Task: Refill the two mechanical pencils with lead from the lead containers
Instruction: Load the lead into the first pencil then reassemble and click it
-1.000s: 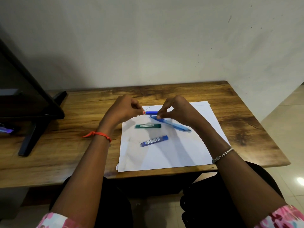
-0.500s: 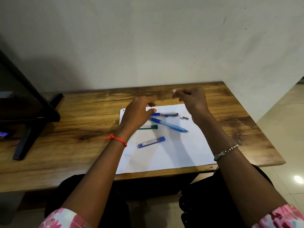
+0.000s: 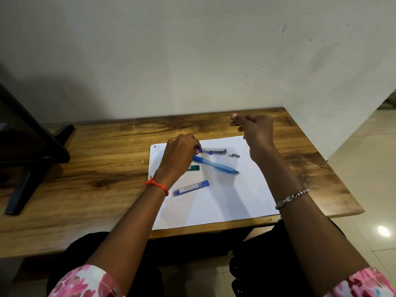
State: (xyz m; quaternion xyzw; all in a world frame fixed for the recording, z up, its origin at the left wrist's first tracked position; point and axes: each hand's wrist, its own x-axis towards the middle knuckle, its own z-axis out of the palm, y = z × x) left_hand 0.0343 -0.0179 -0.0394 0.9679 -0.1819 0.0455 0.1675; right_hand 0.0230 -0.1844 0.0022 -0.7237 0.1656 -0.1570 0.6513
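Note:
A silver mechanical pencil with blue trim lies on the white paper. My left hand is closed on its left end. Its small grey cap lies loose just to the right. A light blue mechanical pencil lies diagonally below. My left hand partly hides a green lead container. A blue lead container lies nearer to me. My right hand is raised above the paper's far right corner, fingertips pinched together. Whether a lead sits between them is too small to tell.
The paper lies on a wooden desk against a plain wall. A dark monitor with its stand takes up the desk's left end. The desk's right edge drops to a tiled floor.
Both hands held the silver pencil together in the air; now it lies on the paper with its cap set beside it. My right hand rose up and to the right.

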